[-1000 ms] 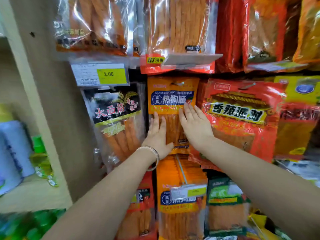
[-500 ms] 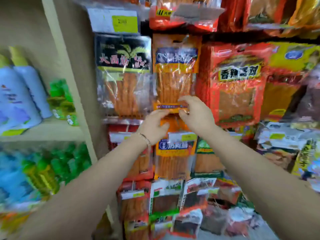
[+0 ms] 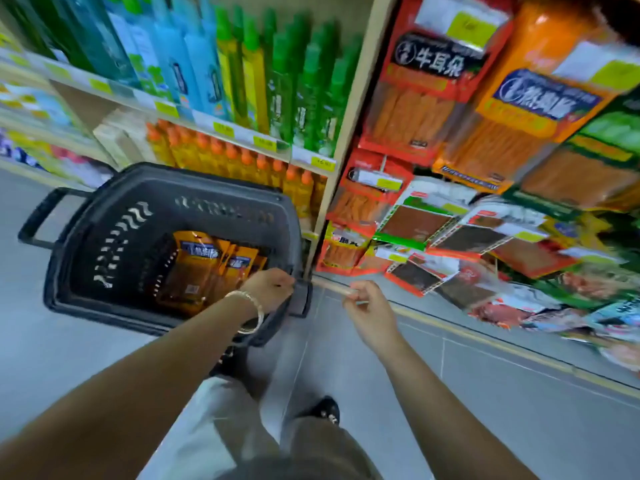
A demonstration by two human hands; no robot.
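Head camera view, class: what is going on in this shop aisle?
A person looks down at a dark shopping basket on the floor. Orange snack packets lie inside it. The left hand, bracelet on its wrist, is at the basket's near rim; blur hides whether it grips. The right hand hangs beside the basket, loosely curled, nothing seen in it. To the right hang more snack packets on display.

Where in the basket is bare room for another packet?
The basket is bare in its left half, between its slotted left wall and the orange packets. Its right half is crowded: packets piled, left hand over the near rim.
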